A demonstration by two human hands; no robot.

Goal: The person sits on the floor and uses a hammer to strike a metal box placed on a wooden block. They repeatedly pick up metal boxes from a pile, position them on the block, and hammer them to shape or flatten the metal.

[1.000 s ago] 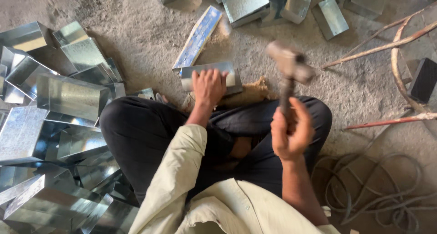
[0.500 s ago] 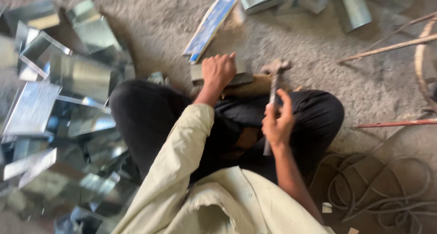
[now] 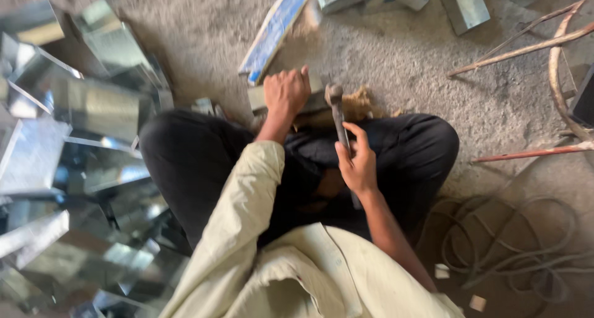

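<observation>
I sit cross-legged on a gritty floor. My left hand (image 3: pixel 286 94) presses flat on a small folded sheet-metal piece (image 3: pixel 315 100) that rests on a wooden block (image 3: pixel 362 104) in front of my knees. My right hand (image 3: pixel 357 163) grips the handle of a hammer (image 3: pixel 337 111). The hammer head is down at the metal piece, right beside my left fingers. The view is motion-blurred.
A heap of shiny bent sheet-metal boxes (image 3: pixel 80 157) fills the left side. A long blue-tinted metal strip (image 3: pixel 274 32) lies ahead, with more metal boxes (image 3: pixel 464 2) beyond. Thin rods (image 3: pixel 526 49) and a coiled cable (image 3: pixel 513 244) lie on the right.
The hammer was raised high one second ago and has swung down onto the metal piece. My left hand stayed on the piece. The camera shifted left and down.
</observation>
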